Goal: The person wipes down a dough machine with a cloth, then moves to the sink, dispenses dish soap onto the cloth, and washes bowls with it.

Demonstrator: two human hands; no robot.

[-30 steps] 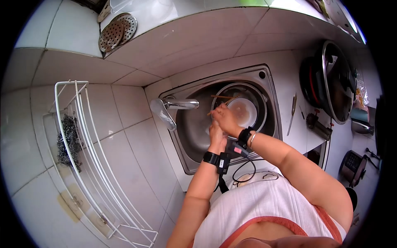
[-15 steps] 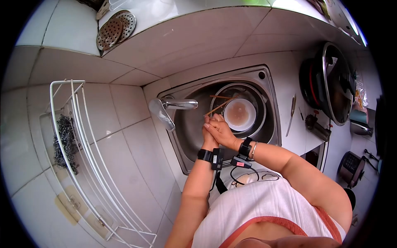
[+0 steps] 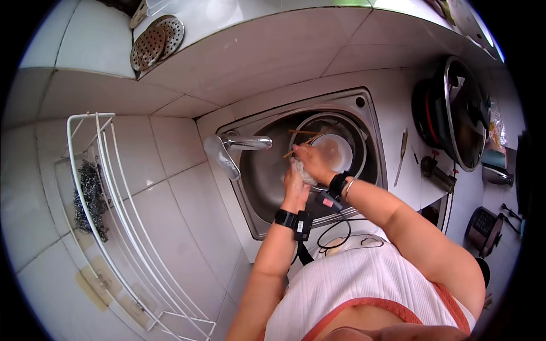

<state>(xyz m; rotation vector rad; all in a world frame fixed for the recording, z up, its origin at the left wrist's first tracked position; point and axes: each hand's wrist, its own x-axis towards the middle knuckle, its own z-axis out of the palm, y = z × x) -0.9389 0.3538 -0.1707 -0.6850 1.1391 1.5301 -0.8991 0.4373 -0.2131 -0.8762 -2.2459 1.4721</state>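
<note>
My left hand [image 3: 293, 181] and right hand [image 3: 314, 163] hold a pale cloth [image 3: 306, 174] pressed between them over the sink [image 3: 263, 184], its long side slanting toward my right wrist. Just beyond my right hand sits the bowl [image 3: 341, 149]; chopsticks [image 3: 303, 132] jut out near my fingertips, the tap [image 3: 250, 142] off left.

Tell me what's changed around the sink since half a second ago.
The right hand has shifted forward and to the right, now hiding part of the white bowl. A pale, crumpled thing, not visible then, shows between that hand and the left hand. The bowl, chopsticks and faucet look unmoved.
</note>
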